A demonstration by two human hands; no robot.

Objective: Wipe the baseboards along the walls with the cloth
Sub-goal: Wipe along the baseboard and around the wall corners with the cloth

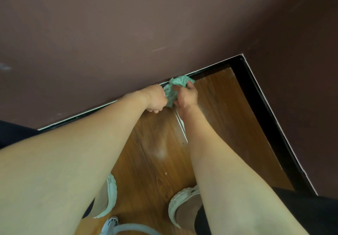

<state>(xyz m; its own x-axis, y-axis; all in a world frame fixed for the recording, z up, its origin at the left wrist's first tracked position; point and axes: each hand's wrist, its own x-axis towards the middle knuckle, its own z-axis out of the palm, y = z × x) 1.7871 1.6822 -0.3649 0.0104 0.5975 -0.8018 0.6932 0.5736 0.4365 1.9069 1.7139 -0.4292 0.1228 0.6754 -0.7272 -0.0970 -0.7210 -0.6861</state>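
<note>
A crumpled green cloth [173, 88] is held by both hands against the black baseboard [215, 68] at the foot of the dark maroon wall. My left hand [155, 98] grips the cloth's lower left part in a closed fist. My right hand [186, 95] grips its right side, fingers wrapped over it. The cloth's upper end presses on the baseboard's top edge. Another stretch of black baseboard [270, 124] runs down the right wall from the corner [241, 57].
Brown wood-look floor [228, 110] fills the corner area. My feet in pale clogs [184, 198] stand below my arms. A light grey curved object [117, 225] lies on the floor at the bottom edge. Walls close in ahead and to the right.
</note>
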